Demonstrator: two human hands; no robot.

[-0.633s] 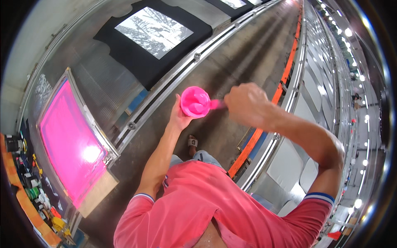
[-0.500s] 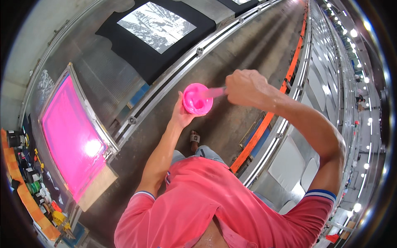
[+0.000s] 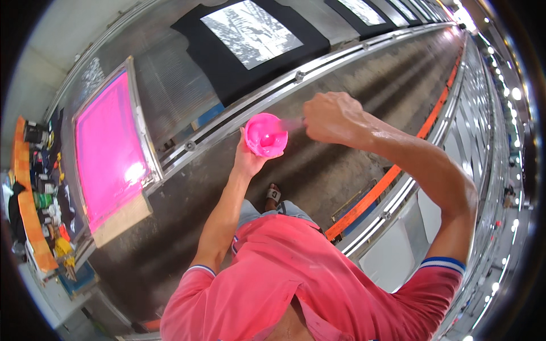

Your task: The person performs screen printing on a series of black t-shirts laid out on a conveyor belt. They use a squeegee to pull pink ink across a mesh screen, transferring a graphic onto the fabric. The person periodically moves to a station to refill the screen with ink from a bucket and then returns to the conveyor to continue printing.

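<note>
My left hand [image 3: 248, 161] is wrapped round the side and underside of a bright pink cup [image 3: 251, 134], tilted so its mouth shows. Thick, glossy pink ink [image 3: 267, 139] fills part of it. Level with the cup, to its right, my right hand [image 3: 334, 118] is closed in a fist round the handle of a pink-smeared spatula [image 3: 292, 123]. Motion blurs the blade, which reaches to the cup's right rim; its exact shape is unclear. The handle is mostly hidden by my fingers.
On the left table lies a framed printing screen [image 3: 108, 150] covered in pink ink, with a wooden strip [image 3: 122, 220] at its near end. Black shirt pieces [image 3: 207, 65] with silver prints lie beyond. A metal rail [image 3: 250, 111] edges that table. An orange beam [image 3: 364, 203] runs along the right.
The view has swung, so the screen and shirts sit higher and farther right. The spatula has shifted slightly at the cup's rim, and the ink's surface looks different. Both hands keep their grips.
</note>
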